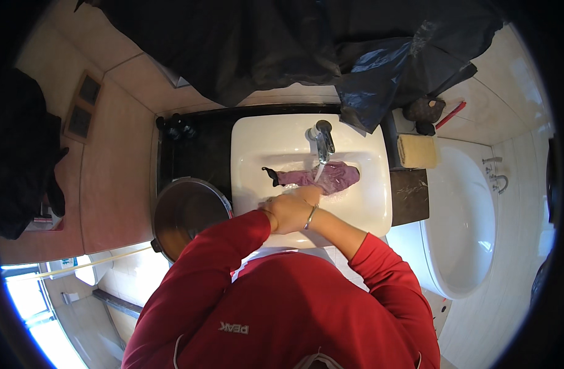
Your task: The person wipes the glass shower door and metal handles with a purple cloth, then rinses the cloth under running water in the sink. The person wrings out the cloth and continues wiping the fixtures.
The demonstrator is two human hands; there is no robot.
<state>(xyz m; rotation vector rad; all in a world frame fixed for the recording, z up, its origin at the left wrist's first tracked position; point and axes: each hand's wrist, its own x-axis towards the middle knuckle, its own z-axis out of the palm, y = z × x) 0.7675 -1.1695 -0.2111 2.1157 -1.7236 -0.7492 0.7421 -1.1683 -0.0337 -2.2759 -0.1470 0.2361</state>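
Observation:
In front of me is a white washbasin (251,141) with a chrome tap (324,142), water running from it. Under the stream lies a wet purple cloth (337,177) with a black end. My forearms cross at the basin's near side, both in red sleeves. My right hand (287,213), a silver bracelet on its wrist, reaches across to the left sleeve's cuff, its fingers closed around there. My left hand (311,195) shows partly beyond it, close to the cloth; its fingers are mostly hidden.
A large metal pot (192,212) stands left of the basin by the dark counter (202,150). Black plastic sheeting (263,49) hangs over the far wall. At the right are a folded yellow towel (417,151) and a white bathtub (463,221).

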